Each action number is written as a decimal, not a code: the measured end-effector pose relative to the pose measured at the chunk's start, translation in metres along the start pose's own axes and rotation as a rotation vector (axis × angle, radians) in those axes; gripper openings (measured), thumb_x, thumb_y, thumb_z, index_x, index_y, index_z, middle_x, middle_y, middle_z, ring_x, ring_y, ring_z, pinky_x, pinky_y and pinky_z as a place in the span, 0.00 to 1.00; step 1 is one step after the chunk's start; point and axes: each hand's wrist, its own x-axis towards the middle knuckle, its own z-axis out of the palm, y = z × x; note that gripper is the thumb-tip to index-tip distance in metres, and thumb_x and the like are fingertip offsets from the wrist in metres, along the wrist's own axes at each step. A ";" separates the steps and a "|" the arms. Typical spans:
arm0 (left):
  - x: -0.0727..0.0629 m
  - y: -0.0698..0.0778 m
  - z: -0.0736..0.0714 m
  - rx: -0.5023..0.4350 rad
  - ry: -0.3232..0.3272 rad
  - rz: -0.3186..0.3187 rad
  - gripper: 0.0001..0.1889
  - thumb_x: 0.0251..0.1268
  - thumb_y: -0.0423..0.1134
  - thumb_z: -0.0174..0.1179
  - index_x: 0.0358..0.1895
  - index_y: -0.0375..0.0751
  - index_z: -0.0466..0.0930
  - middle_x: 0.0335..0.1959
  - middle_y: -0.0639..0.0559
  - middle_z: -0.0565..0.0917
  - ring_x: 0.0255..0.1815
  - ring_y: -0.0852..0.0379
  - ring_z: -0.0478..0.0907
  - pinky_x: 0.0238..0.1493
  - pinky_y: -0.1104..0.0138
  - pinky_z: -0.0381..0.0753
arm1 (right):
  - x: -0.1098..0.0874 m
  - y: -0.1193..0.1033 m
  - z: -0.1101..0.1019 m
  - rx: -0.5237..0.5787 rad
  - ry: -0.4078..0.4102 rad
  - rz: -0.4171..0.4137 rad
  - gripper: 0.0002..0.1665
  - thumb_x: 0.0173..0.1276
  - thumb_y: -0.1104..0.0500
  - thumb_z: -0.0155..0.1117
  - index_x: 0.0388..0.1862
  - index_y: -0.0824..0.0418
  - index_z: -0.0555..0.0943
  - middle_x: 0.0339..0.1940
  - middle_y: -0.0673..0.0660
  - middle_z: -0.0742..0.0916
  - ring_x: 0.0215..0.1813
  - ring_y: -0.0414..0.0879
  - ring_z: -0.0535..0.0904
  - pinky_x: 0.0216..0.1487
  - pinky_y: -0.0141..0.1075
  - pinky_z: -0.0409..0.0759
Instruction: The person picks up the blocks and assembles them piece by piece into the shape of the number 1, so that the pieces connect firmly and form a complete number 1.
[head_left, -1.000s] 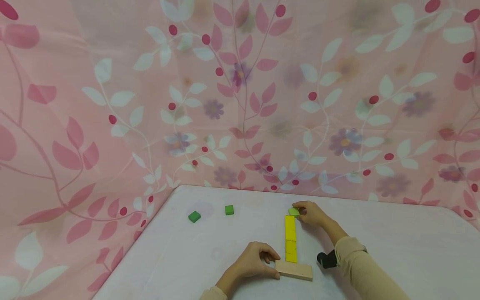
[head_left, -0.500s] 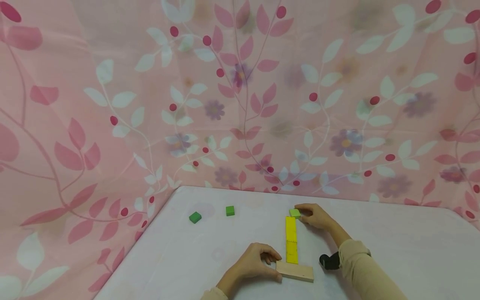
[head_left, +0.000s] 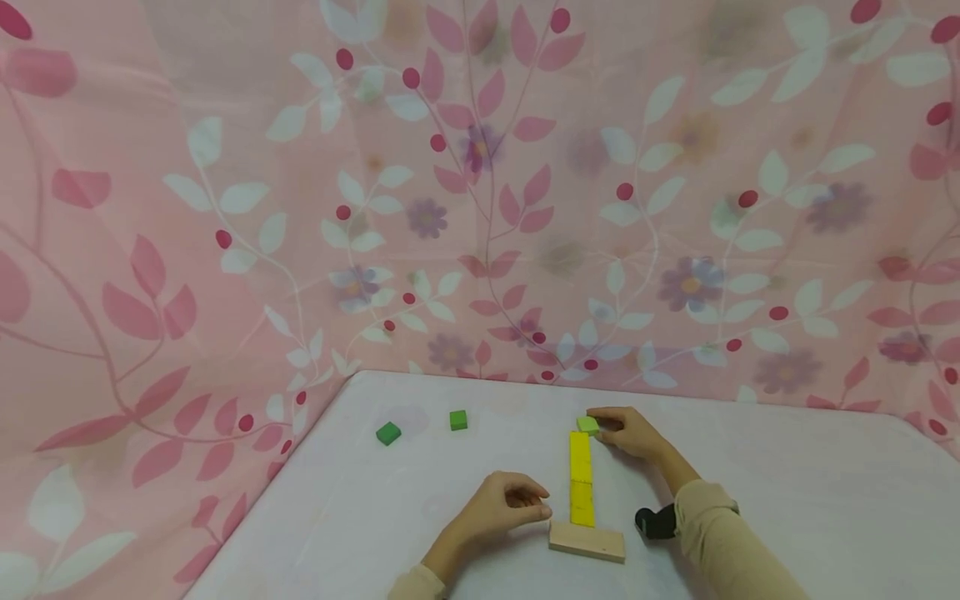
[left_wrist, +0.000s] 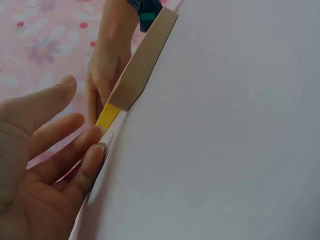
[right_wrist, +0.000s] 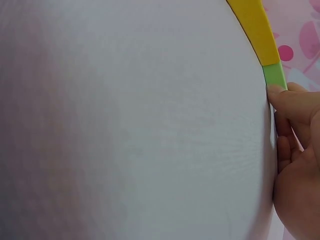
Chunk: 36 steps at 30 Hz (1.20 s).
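My right hand (head_left: 628, 433) pinches a light green block (head_left: 588, 426) between thumb and fingers at the far end of a yellow strip. That strip is two yellow blocks (head_left: 581, 479) laid end to end. In the right wrist view the light green block (right_wrist: 274, 76) meets the yellow block (right_wrist: 257, 32). Across the strip's near end lies a plain wooden block (head_left: 587, 542), forming an upside-down T. My left hand (head_left: 498, 504) hovers just left of the wooden block, fingers loosely bent and holding nothing. The left wrist view shows it apart from the wooden block (left_wrist: 145, 60).
Two dark green blocks, one (head_left: 388, 433) farther left and one (head_left: 458, 420) nearer the middle, lie at the back left of the white-covered table (head_left: 330, 517). Pink floral cloth (head_left: 480, 208) hangs behind it. A black wrist camera (head_left: 656, 523) sits on the right forearm.
My left hand has let go of the wooden block's left end and moved slightly up and left. The right hand stays at the light green block, which now lies squarer to the strip.
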 end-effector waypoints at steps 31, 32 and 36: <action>0.032 -0.046 -0.110 0.398 0.596 -0.095 0.18 0.46 0.30 0.70 0.42 0.28 0.79 0.35 0.37 0.77 0.33 0.48 0.74 0.34 0.64 0.74 | -0.001 -0.001 0.001 0.000 0.020 -0.026 0.24 0.61 0.67 0.62 0.57 0.72 0.76 0.56 0.68 0.79 0.59 0.63 0.72 0.61 0.56 0.67; 0.033 -0.047 -0.113 0.404 0.582 -0.107 0.20 0.45 0.30 0.70 0.44 0.27 0.79 0.37 0.36 0.77 0.35 0.46 0.74 0.35 0.61 0.75 | -0.001 0.000 0.001 0.002 0.021 -0.020 0.24 0.61 0.67 0.62 0.57 0.71 0.76 0.56 0.68 0.79 0.59 0.63 0.72 0.61 0.55 0.67; 0.037 -0.048 -0.123 0.410 0.507 -0.191 0.26 0.43 0.31 0.72 0.50 0.26 0.77 0.44 0.33 0.78 0.41 0.43 0.76 0.43 0.55 0.77 | 0.000 0.002 0.001 -0.010 0.022 -0.018 0.24 0.61 0.67 0.62 0.57 0.71 0.76 0.57 0.67 0.79 0.60 0.62 0.72 0.61 0.55 0.67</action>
